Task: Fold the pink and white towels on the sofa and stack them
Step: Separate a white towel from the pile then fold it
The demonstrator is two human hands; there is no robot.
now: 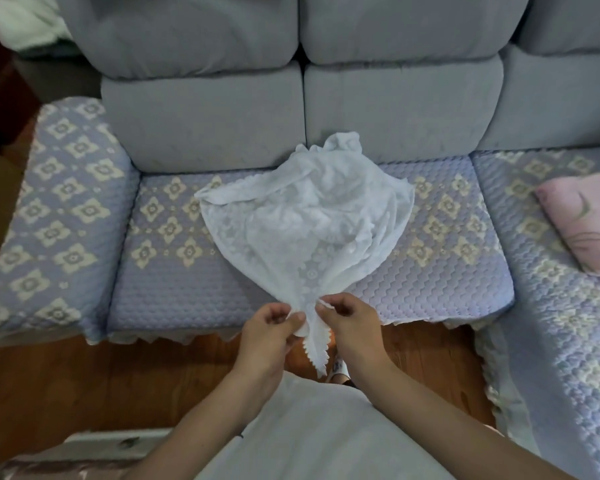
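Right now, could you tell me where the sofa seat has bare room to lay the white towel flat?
The seat cushion is bare left of the white towel, up to the armrest, and along its front edge. A narrower strip lies right of the towel. The right seat is crowded at its far edge by the pink towel.

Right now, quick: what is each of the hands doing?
Left hand: pinches the near gathered end of the white towel.
Right hand: pinches the same end, beside the left.
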